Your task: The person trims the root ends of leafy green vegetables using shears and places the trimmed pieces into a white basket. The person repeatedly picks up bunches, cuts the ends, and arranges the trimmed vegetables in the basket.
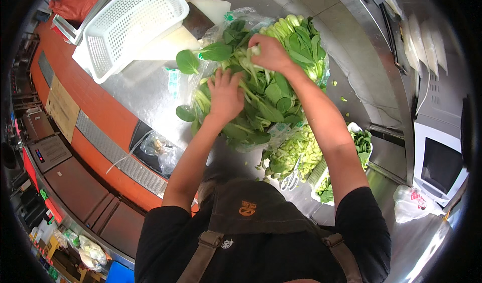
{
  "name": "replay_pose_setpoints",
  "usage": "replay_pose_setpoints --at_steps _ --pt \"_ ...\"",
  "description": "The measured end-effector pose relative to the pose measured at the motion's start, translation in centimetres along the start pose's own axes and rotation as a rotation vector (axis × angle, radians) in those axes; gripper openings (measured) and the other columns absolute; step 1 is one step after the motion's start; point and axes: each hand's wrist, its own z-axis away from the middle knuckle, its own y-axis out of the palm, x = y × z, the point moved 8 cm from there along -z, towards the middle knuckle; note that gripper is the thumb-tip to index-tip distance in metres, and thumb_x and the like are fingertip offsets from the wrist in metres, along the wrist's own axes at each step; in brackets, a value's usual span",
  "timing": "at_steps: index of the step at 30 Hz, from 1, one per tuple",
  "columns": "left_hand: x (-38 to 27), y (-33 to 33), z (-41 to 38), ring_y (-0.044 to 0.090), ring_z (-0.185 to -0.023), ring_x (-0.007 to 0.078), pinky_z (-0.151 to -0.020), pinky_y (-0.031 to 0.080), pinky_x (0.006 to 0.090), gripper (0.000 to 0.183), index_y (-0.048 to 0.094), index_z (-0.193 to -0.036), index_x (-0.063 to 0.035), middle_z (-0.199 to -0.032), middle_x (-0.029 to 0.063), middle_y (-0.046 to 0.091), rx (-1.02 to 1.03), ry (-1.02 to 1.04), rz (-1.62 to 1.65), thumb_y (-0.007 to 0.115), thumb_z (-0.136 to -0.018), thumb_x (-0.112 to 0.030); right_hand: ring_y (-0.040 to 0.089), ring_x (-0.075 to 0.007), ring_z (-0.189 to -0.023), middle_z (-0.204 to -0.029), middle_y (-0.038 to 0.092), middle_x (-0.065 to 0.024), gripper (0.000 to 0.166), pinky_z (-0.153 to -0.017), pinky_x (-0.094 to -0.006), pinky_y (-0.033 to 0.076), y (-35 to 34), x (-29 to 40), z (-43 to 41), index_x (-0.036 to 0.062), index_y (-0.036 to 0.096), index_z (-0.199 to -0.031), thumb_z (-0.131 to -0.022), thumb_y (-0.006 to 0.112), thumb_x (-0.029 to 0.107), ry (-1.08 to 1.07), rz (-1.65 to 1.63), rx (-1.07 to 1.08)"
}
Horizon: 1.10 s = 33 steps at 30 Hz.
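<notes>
Leafy green vegetables with pale stems, like bok choy, lie heaped on a clear plastic bag on the steel counter. My left hand rests on the left side of the heap with fingers spread; whether it grips a stem cannot be told. Near the top of the heap, my right hand is closed around the pale base of a green. A dense bunch of greens lies just right of it. Below the heap are cut pale stem pieces with metal scissors beside them.
A white perforated basket stands at upper left on white boards. Another basket with greens is under my right forearm. A microwave and a white plastic bag are at right. A bagged item lies left of my left arm.
</notes>
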Motion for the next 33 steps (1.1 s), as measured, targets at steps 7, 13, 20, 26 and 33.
replay_pose_setpoints --at_steps 7,13,20,26,33 --pt "0.1 -0.9 -6.9 0.054 -0.129 0.0452 -0.113 0.041 0.0478 0.063 0.051 -0.144 0.009 -0.137 0.0282 0.061 -0.183 -0.26 0.461 0.065 -0.1 -0.035 0.067 -0.0181 -0.098 -0.1 0.073 -0.0065 0.034 -0.09 -0.0319 0.052 -8.9 -1.9 2.4 0.0052 0.073 -0.103 -0.072 0.083 0.011 0.055 -0.347 -0.246" --pt "-4.2 4.0 -11.2 0.065 -0.11 0.0182 -0.096 0.051 0.0333 0.05 0.061 -0.137 0.0043 -0.124 0.0084 0.069 0.209 -0.566 1.485 0.062 -0.105 -0.035 0.065 -0.0118 -0.085 -0.092 0.072 -0.0007 0.031 -0.08 -0.0279 0.053 -12.8 -2.3 4.9 0.0065 0.074 -0.1 -0.071 0.084 0.008 0.103 -0.584 -0.355" --pt "-11.6 -0.5 -10.2 0.057 -0.128 0.0207 -0.107 0.048 0.0344 0.069 0.036 -0.159 -0.0019 -0.144 0.0111 0.056 0.215 -0.321 1.783 0.068 -0.099 -0.017 0.068 -0.0134 -0.082 -0.093 0.072 -0.0031 0.029 -0.074 -0.0294 0.055 -13.3 -3.3 8.0 0.0038 0.073 -0.101 -0.074 0.083 -0.001 0.167 -0.979 -0.508" --pt "-14.6 -2.6 -9.7 0.053 -0.134 0.0233 -0.111 0.045 0.0369 0.091 0.023 -0.166 -0.0079 -0.149 0.0108 0.051 0.124 0.048 1.296 0.074 -0.092 -0.012 0.067 -0.0134 -0.092 -0.102 0.072 -0.0039 0.048 -0.083 -0.0287 0.055 -15.7 0.7 12.3 0.0024 0.069 -0.124 -0.078 0.082 0.002 0.021 -0.989 -0.609" --pt "-21.1 -3.7 -4.6 0.05 -0.141 0.0271 -0.117 0.041 0.0423 0.072 0.028 -0.166 -0.0138 -0.156 0.0098 0.049 0.661 -0.246 2.054 0.053 -0.098 -0.017 0.066 -0.0109 -0.095 -0.107 0.071 -0.002 0.048 -0.086 -0.0259 0.054 -18.8 2.9 20.7 0.0021 0.066 -0.13 -0.083 0.076 -0.003 -0.077 -0.8 -0.736"
